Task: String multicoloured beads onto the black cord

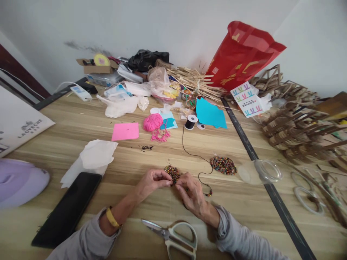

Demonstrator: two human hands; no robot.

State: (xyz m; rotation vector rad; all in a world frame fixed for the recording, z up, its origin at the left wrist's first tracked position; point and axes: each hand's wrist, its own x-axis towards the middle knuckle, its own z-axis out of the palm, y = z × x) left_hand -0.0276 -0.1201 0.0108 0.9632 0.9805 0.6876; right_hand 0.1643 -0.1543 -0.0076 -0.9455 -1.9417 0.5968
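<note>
At the loose beads (172, 173) on the table (159, 157), saw left hand (150, 184) and right hand (193, 195), fingertips pinched together; could not tell whether holding anything. Followed black cord (192, 154) from spool (191, 121) to threaded beads (209, 194), then lost it near right hand. Closer, saw scissors (165, 233), handle partly cut off.

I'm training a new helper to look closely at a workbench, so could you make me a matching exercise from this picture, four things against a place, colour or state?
Column one
1. Bead pile
2. Spool
3. Scissors
4. Yarn ball

Column two
A. Bright pink
B. On the table, between the grey sleeves
C. Right beside both the left hand and the right hand
D. Standing upright, wound with black cord

Right pairs: 1-C, 2-D, 3-B, 4-A
</note>
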